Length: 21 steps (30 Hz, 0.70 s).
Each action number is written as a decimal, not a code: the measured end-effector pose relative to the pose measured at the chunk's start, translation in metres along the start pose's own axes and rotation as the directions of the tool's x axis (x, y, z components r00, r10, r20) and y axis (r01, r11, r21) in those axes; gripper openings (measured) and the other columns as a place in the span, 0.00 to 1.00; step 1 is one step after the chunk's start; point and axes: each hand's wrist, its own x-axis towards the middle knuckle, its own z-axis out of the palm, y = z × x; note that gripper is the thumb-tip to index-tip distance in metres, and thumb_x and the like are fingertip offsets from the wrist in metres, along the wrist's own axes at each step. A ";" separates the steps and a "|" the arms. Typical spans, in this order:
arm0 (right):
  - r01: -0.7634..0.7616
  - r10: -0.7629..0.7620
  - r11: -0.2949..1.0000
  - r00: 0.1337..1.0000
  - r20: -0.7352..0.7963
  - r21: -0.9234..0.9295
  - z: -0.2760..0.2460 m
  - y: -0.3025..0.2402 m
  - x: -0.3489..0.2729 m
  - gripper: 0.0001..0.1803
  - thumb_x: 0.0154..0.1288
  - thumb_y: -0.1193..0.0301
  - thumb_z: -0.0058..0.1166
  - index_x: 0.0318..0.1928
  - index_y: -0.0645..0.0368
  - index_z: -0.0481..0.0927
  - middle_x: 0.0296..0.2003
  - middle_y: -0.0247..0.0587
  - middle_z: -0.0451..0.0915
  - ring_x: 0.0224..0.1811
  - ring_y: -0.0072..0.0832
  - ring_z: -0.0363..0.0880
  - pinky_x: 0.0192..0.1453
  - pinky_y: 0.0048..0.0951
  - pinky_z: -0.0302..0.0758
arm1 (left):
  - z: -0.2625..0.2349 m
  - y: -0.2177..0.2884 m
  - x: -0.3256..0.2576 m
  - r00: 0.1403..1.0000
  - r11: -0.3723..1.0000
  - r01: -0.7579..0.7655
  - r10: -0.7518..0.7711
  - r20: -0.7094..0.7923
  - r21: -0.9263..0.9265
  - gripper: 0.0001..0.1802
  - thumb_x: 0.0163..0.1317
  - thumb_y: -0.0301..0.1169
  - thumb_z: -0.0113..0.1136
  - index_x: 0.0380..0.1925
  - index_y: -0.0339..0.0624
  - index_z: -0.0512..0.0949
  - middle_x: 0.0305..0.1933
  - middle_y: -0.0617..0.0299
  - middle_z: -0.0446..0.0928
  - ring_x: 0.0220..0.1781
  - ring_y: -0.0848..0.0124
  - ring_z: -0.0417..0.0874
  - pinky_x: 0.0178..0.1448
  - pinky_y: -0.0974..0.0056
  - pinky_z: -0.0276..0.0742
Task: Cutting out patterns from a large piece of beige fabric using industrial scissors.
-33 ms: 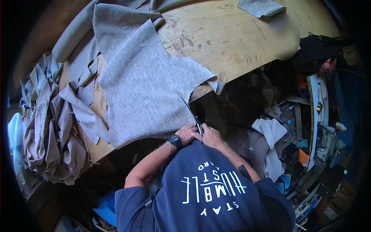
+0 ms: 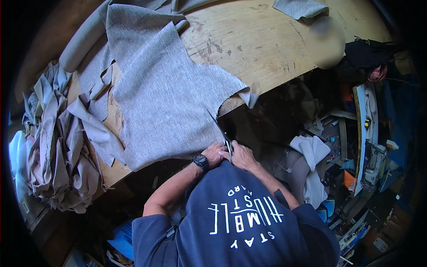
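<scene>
A large piece of grey woven fabric (image 2: 155, 102) lies on the wooden table, its near part running over the front edge. My right hand (image 2: 243, 156) grips a pair of scissors (image 2: 226, 139) by the handles. Their long dark blades point away from me and lie at the fabric's right edge, just below a curved cut-out. Beside it, my left hand (image 2: 214, 154), with a black watch at the wrist, is closed on the fabric's near edge. The two hands touch or nearly touch; the left fingertips are partly hidden.
Crumpled fabric strips (image 2: 66, 151) hang in a pile at the table's left end, near a fabric roll (image 2: 84, 40). A fabric scrap (image 2: 301, 8) lies at the far edge of the wooden table (image 2: 249, 40). Cloth pieces (image 2: 311, 153) and a cluttered tool rack stand at right.
</scene>
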 end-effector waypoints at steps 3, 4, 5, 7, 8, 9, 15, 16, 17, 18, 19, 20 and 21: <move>-0.011 0.011 1.000 1.000 -0.027 -0.002 0.000 -0.006 0.006 0.40 0.65 0.36 0.56 0.44 0.67 0.73 0.35 0.70 0.83 0.42 0.64 0.83 0.48 0.56 0.78 | -0.005 0.004 0.002 0.999 0.991 -0.009 0.005 0.034 0.135 0.12 0.67 0.32 0.50 0.44 0.45 0.81 0.47 0.57 0.79 0.54 0.58 0.76 0.58 0.53 0.73; -0.006 0.008 0.999 0.999 -0.038 0.042 0.001 -0.006 0.006 0.38 0.65 0.36 0.56 0.42 0.67 0.74 0.35 0.70 0.82 0.42 0.64 0.83 0.47 0.55 0.78 | -0.004 0.004 0.001 0.999 0.991 -0.008 0.003 0.035 0.135 0.12 0.67 0.32 0.50 0.44 0.45 0.81 0.47 0.57 0.79 0.54 0.58 0.76 0.58 0.53 0.73; 0.000 0.004 0.996 0.999 -0.051 0.086 0.002 -0.006 0.007 0.37 0.66 0.37 0.56 0.40 0.67 0.75 0.34 0.70 0.82 0.41 0.64 0.83 0.47 0.55 0.77 | -0.004 0.002 0.001 0.998 0.993 -0.010 0.003 0.059 0.120 0.12 0.66 0.32 0.50 0.43 0.44 0.81 0.46 0.56 0.79 0.52 0.58 0.77 0.58 0.52 0.73; 0.008 -0.001 0.987 0.999 -0.046 0.162 0.004 -0.002 0.007 0.37 0.66 0.37 0.56 0.39 0.66 0.76 0.34 0.70 0.82 0.41 0.64 0.83 0.47 0.55 0.77 | -0.006 0.002 0.004 0.997 0.994 -0.015 0.006 0.081 0.107 0.11 0.66 0.31 0.50 0.42 0.44 0.81 0.44 0.55 0.79 0.51 0.57 0.78 0.57 0.51 0.74; 0.016 -0.007 0.971 0.999 -0.041 0.238 0.004 0.000 0.007 0.37 0.66 0.37 0.56 0.38 0.66 0.77 0.34 0.70 0.82 0.40 0.65 0.83 0.47 0.55 0.77 | -0.008 0.002 0.004 0.994 0.997 -0.017 0.009 0.107 0.074 0.12 0.63 0.31 0.53 0.43 0.42 0.80 0.45 0.54 0.79 0.50 0.55 0.79 0.57 0.50 0.73; 0.021 -0.011 0.972 0.999 -0.043 0.236 0.002 -0.002 0.006 0.37 0.66 0.37 0.56 0.38 0.66 0.77 0.34 0.70 0.82 0.40 0.65 0.83 0.47 0.55 0.77 | -0.010 0.002 0.005 0.991 0.999 -0.017 0.011 0.133 0.042 0.13 0.60 0.30 0.55 0.44 0.41 0.80 0.45 0.53 0.80 0.50 0.54 0.79 0.58 0.50 0.73; 0.000 0.004 0.996 0.999 -0.052 0.087 -0.013 -0.021 0.021 0.33 0.66 0.41 0.60 0.34 0.66 0.78 0.31 0.64 0.83 0.37 0.59 0.84 0.41 0.52 0.77 | -0.025 0.009 0.010 0.986 0.995 0.036 -0.020 0.167 -0.096 0.14 0.61 0.27 0.54 0.46 0.40 0.81 0.48 0.48 0.80 0.54 0.49 0.80 0.62 0.48 0.75; 0.007 0.001 0.997 0.995 -0.099 0.080 -0.012 -0.023 0.028 0.33 0.65 0.42 0.61 0.33 0.66 0.79 0.30 0.63 0.83 0.37 0.57 0.85 0.40 0.51 0.77 | -0.012 0.005 0.006 1.000 0.994 -0.022 0.022 -0.003 -0.106 0.14 0.65 0.31 0.51 0.43 0.47 0.85 0.49 0.52 0.81 0.55 0.52 0.80 0.62 0.47 0.75; 0.013 -0.003 0.997 0.989 -0.145 0.073 -0.012 -0.024 0.033 0.33 0.65 0.42 0.62 0.31 0.66 0.79 0.30 0.61 0.83 0.36 0.55 0.85 0.40 0.50 0.77 | -0.008 0.003 0.004 1.000 0.995 -0.020 0.019 -0.007 -0.101 0.14 0.65 0.31 0.51 0.43 0.47 0.85 0.49 0.52 0.81 0.55 0.52 0.80 0.62 0.47 0.75; 0.018 -0.008 0.997 0.989 -0.145 0.070 -0.009 -0.021 0.036 0.33 0.65 0.42 0.62 0.31 0.66 0.79 0.30 0.61 0.83 0.36 0.55 0.85 0.40 0.50 0.77 | -0.007 0.002 0.003 0.997 0.997 -0.060 0.057 -0.055 -0.056 0.15 0.64 0.28 0.52 0.48 0.45 0.83 0.53 0.49 0.79 0.57 0.49 0.80 0.63 0.48 0.74; 0.065 -0.042 0.987 0.987 -0.155 0.145 -0.007 -0.018 0.038 0.31 0.66 0.44 0.62 0.30 0.65 0.78 0.25 0.57 0.81 0.30 0.45 0.82 0.35 0.45 0.76 | -0.007 0.000 0.002 0.990 0.995 -0.098 0.096 -0.100 -0.009 0.17 0.63 0.26 0.53 0.52 0.42 0.81 0.57 0.46 0.78 0.59 0.47 0.79 0.65 0.49 0.74; 0.112 -0.076 0.969 0.983 -0.167 0.219 -0.005 -0.015 0.041 0.30 0.68 0.47 0.63 0.29 0.65 0.77 0.20 0.52 0.78 0.24 0.35 0.80 0.31 0.40 0.75 | -0.008 -0.002 0.001 0.990 0.995 -0.095 0.094 -0.104 -0.005 0.17 0.63 0.26 0.53 0.52 0.42 0.81 0.57 0.46 0.78 0.59 0.47 0.79 0.65 0.49 0.74; 0.119 -0.084 0.969 0.983 -0.162 0.215 -0.005 -0.016 0.040 0.30 0.68 0.47 0.63 0.29 0.65 0.77 0.20 0.52 0.78 0.24 0.35 0.80 0.31 0.40 0.75 | -0.012 -0.004 -0.002 0.991 0.991 -0.108 0.101 -0.087 -0.074 0.18 0.61 0.27 0.56 0.52 0.43 0.81 0.57 0.47 0.78 0.58 0.47 0.79 0.64 0.49 0.75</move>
